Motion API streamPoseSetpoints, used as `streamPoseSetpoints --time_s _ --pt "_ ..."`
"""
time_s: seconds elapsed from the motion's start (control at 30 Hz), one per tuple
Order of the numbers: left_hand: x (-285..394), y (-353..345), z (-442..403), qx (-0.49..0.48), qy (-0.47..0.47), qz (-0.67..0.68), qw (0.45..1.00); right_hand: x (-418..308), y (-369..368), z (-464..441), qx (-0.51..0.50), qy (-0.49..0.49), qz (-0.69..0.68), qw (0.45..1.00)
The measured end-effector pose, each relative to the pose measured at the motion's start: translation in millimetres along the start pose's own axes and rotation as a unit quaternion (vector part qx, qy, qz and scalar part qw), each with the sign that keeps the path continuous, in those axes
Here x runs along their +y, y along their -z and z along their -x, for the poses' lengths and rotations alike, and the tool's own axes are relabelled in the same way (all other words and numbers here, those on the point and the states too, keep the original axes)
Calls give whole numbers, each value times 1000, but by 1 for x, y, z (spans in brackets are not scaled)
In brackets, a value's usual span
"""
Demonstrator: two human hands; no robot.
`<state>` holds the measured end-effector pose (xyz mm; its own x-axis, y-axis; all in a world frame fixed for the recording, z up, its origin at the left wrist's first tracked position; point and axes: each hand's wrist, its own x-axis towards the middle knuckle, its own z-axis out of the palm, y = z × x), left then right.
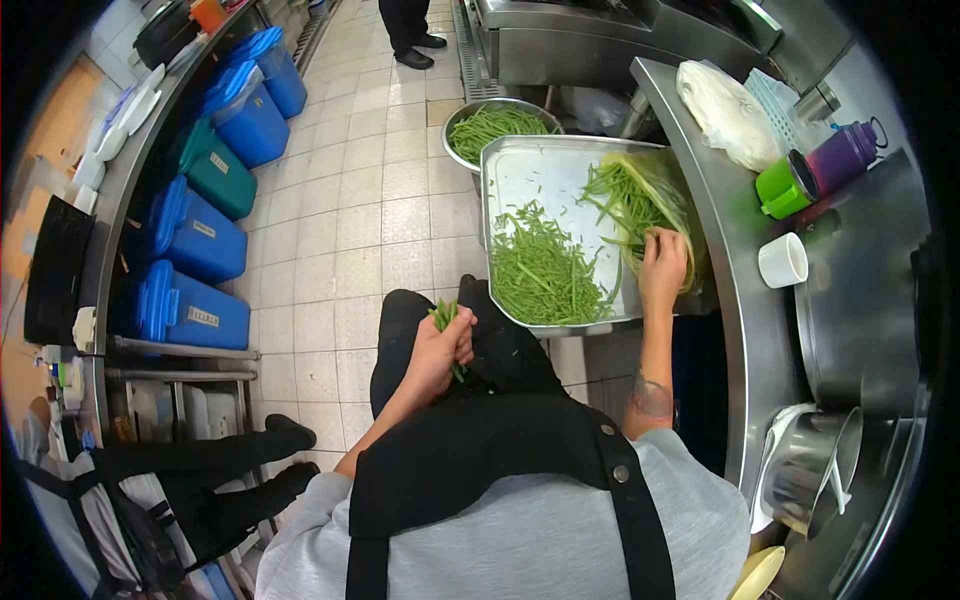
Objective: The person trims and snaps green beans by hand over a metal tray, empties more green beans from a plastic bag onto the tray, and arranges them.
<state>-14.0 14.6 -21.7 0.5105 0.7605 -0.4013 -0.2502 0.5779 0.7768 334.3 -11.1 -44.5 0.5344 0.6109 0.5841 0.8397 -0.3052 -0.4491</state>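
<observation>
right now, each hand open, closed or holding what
Left hand: closed around a bunch of green beans.
Right hand: at the beans by the yellowish bag; grip cannot be told.

beans (545, 270): green | bag (676, 190): pale yellow | tray (530, 168): silver | apron (440, 465): black | shirt (500, 550): grey

Bins (200, 232) down the left, steel counter (737, 340) on the right — tiled floor (350, 190) between.
Four bins blue, one green, lined up along the left counter (116, 178); white plates (140, 110) and a black pot (165, 38) on top. Right side: white bag (725, 115), purple bottle (845, 158) beside green mug (780, 190), white cup (783, 262) near them — steel pot (812, 465) further down. Two other people: legs (404, 22) at top, one person (205, 490) lower left.
</observation>
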Motion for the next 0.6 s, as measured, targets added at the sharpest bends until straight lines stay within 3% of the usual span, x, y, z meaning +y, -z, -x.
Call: streamPoseSetpoints --time_s 0.13,0.23,0.33,0.43,0.6 --pt "-5 -2 -2 -4 3 -10 1000 -34 12 -2 76 42 -79 993" --pt "-4 -5 0 -5 -5 -27 1000 -64 25 -4 38 17 -148 988" --pt "-4 -6 0 -5 -15 -45 999 -89 28 1 -72 -8 -239 968" --pt "-3 -8 2 -14 -32 -58 998 -106 14 26 -208 -136 -430 868" --pt "-2 -11 5 -39 -73 -95 992 -142 8 60 -342 -175 -517 765"
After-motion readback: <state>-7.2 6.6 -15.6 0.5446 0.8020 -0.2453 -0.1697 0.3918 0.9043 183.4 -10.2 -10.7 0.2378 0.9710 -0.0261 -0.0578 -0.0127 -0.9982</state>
